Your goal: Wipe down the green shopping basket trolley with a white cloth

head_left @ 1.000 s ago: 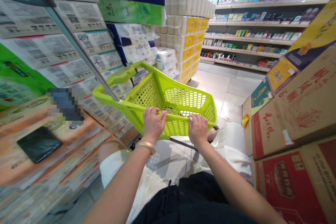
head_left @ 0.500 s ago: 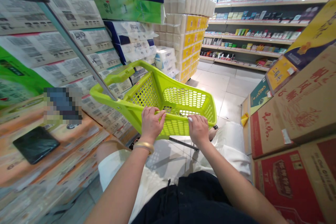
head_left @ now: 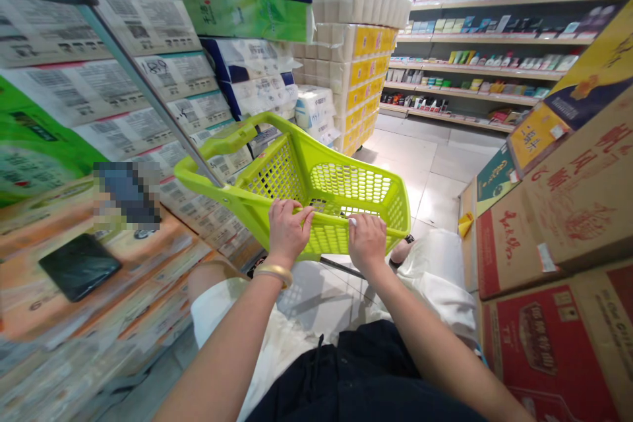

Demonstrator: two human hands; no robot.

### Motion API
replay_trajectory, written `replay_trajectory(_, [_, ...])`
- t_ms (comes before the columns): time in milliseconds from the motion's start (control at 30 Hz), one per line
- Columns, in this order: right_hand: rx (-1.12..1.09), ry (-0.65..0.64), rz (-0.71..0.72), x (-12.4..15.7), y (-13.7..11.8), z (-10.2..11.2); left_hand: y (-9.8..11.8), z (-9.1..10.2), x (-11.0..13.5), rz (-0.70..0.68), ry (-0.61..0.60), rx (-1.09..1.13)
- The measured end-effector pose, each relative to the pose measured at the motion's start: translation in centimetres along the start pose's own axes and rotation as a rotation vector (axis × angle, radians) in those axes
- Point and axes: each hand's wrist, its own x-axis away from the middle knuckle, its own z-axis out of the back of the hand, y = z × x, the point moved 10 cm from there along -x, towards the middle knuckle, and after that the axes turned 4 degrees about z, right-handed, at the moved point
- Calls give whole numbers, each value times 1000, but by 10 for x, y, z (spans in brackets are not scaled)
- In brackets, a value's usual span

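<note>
A lime-green plastic shopping basket stands tilted on the floor in front of me, with nothing visible inside. My left hand is closed over its near rim, a gold bangle on the wrist. Close beside it, my right hand also grips the near rim. The basket's long handle points up and to the left.
Stacked packs of tissue and toilet paper fill the left side, with a dark phone lying on one. Cardboard boxes are piled on the right. A tiled aisle runs ahead to shelves of small goods.
My right hand has slid a little to the left along the rim, closer to my left hand. The basket has barely moved.
</note>
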Motion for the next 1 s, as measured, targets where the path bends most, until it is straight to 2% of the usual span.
replay_trajectory(133, [-49, -73, 68, -16, -45, -20, -1, 0, 0, 6, -10, -3])
replay_trajectory(200, [-51, -105, 86, -19, -55, -25, -1, 0, 0, 4, -16, -8])
replay_trajectory(267, [-50, -120, 99, -18, -54, -26, -1, 1, 0, -1, -21, -10])
replay_trajectory(367, [-53, -102, 102, -9, -35, -16, -2, 1, 0, -2, -25, -5])
replay_trajectory(600, [8, 24, 6, 20, 40, 18, -3, 0, 1, 7, -8, 18])
replay_trajectory(733, [17, 54, -47, 24, 51, 23, -2, 0, 1, 12, 0, 17])
replay_trajectory(833, [6, 39, -77, 18, 38, 16, -2, 0, 2, 19, -1, 15])
replay_trajectory(1000, [-47, -50, 17, -1, -18, -8, -1, 1, 1, 10, 6, -11])
